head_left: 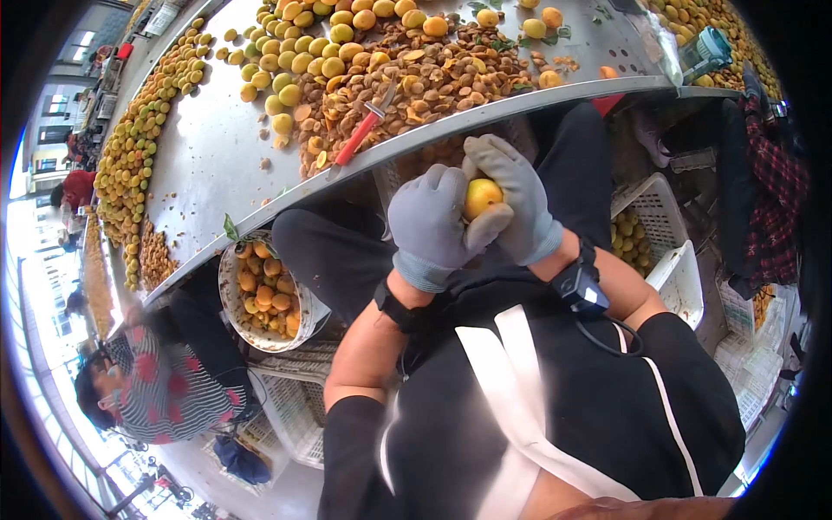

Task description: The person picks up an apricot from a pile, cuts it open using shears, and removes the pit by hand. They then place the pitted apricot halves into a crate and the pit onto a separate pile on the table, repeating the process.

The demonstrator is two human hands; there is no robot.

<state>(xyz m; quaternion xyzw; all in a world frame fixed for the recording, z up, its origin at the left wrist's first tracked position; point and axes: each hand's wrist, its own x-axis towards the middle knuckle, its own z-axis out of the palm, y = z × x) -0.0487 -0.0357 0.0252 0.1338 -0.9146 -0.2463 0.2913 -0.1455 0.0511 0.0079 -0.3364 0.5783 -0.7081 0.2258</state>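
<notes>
Both hands wear grey gloves and meet over the lap, just in front of the metal table's edge. A yellow-orange fruit (482, 198) sits between them. My left hand (431, 212) has its fingers curled against the fruit's left side. My right hand (511, 195) wraps the fruit from the right, thumb below it and fingers above. A red-handled knife (360, 134) lies on a heap of brown pits (425, 95) on the metal table (199, 165). Whole yellow and green fruits (299, 62) lie behind and beside the pits.
A white bucket of orange fruits (227, 299) stands at the left, near a seated person (173, 381) in a striped top. White crates (663, 217) stand at the right, one holding green fruits. A blue-green object (709, 50) is at the table's upper right.
</notes>
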